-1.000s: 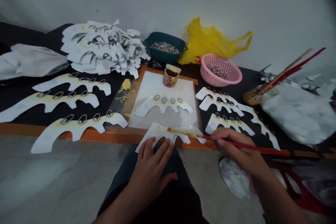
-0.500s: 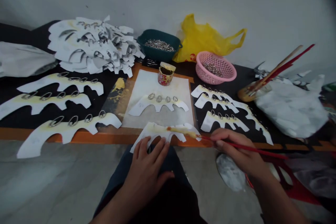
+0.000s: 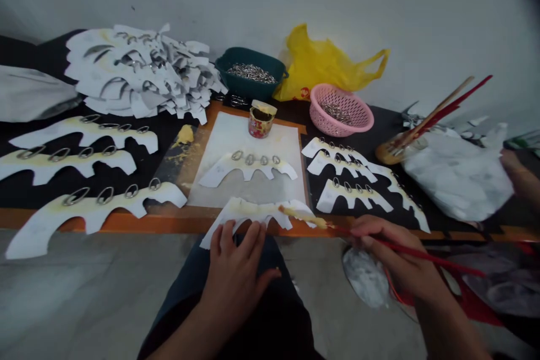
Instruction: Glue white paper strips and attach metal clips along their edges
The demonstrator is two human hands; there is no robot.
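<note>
My left hand (image 3: 236, 270) lies flat with fingers spread, pressing down the near edge of a white scalloped paper cut-out (image 3: 253, 211) at the front of the orange board. My right hand (image 3: 392, 256) is closed on a red-handled brush (image 3: 379, 239); its yellow, glue-laden tip rests on the cut-out's right part. Behind it lies another cut-out with metal rings (image 3: 248, 166) on a white sheet. A small glue tin (image 3: 260, 119) stands at the far end of that sheet.
Ringed cut-outs lie in rows at left (image 3: 84, 163) and right (image 3: 354, 174). A heap of cut-outs (image 3: 139, 70), a green tub of rings (image 3: 251, 76), a pink basket (image 3: 341, 109) and a yellow bag (image 3: 324, 62) line the wall. Spare brushes (image 3: 434, 115) rest at right.
The brush tip has slid rightward along the cut-out, and my right hand drew back a little. The view has shifted, so everything sits further left. My left hand stays pressed down.
</note>
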